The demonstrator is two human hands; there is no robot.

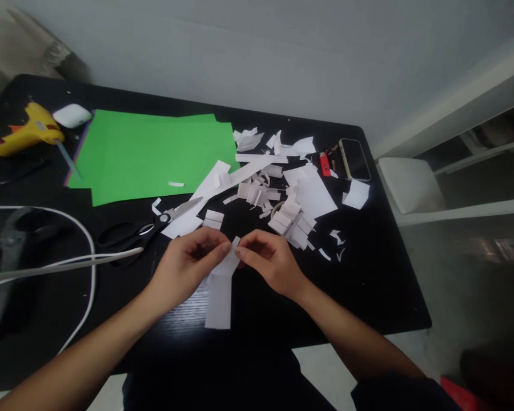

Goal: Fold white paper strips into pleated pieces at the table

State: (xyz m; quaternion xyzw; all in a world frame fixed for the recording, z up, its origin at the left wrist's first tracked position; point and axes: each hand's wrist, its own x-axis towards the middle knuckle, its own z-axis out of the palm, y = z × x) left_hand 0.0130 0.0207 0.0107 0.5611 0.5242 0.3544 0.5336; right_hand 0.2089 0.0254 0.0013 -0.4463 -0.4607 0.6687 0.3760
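Observation:
Over the front of a black table [368,285], my left hand [188,268] and my right hand [268,260] pinch the top end of a white paper strip [220,297] between fingers and thumbs. The strip hangs down toward me from the pinch and looks creased near the top. Black-handled scissors [145,228] lie just left of my left hand. A heap of folded and cut white paper pieces [282,200] lies right behind my hands.
Green paper sheets [154,151] cover the back middle. A yellow glue gun [21,134] and a white case [72,115] sit at the back left. A white cable [89,257] loops at the left. A phone [354,158] and a red lighter [324,164] lie back right.

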